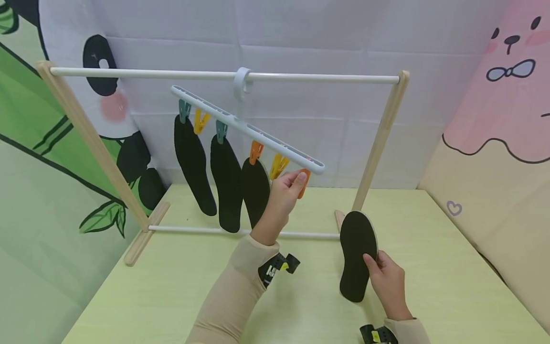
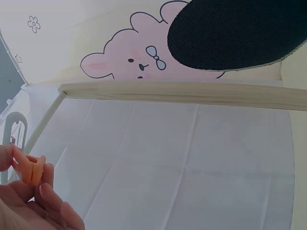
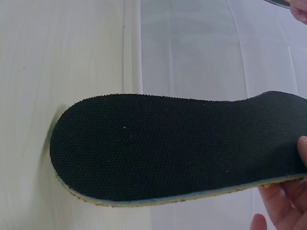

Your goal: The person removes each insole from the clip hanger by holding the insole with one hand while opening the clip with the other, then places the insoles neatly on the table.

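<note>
Head view alone shows three black insoles [image 1: 227, 186] hanging from the clip hanger [image 1: 240, 124]; left hand [image 1: 282, 195] pinches an orange clothespin [image 1: 304, 185], right hand [image 1: 392, 283] grips a fourth insole [image 1: 355, 253] by its edge.

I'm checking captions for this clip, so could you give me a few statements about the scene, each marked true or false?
1. The right grip holds a black insole. True.
2. The left grip pinches a yellow clip. False: it pinches an orange clip.
3. Three other black insoles hang from the hanger. True.
4. Those three all hang from orange clips. False: two hang from grey-green clips, and one from a second orange clip.
5. The hanger's hook lies on the table. False: it is over the top rail.
</note>
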The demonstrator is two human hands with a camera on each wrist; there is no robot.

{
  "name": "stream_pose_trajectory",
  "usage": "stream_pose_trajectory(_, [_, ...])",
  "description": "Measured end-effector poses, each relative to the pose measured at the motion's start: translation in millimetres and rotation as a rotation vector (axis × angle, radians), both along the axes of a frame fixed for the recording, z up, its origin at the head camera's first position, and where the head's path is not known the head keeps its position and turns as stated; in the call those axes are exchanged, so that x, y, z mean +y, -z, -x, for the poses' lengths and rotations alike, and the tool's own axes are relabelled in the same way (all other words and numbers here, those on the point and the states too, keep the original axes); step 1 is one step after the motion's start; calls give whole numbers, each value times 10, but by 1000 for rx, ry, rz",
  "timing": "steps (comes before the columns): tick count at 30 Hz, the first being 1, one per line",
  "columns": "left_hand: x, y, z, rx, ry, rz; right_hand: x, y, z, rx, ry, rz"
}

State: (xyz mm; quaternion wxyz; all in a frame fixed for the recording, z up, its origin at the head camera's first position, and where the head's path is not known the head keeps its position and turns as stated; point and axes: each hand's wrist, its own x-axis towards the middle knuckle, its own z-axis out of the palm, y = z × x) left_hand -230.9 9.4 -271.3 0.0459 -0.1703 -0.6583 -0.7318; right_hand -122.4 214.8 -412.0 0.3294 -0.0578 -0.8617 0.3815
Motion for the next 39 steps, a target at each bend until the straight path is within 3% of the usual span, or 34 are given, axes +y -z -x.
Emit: stream_pose_trajectory(39, [35,-6,-8,8,-4,-4,205,24,-31,-58,56,-19])
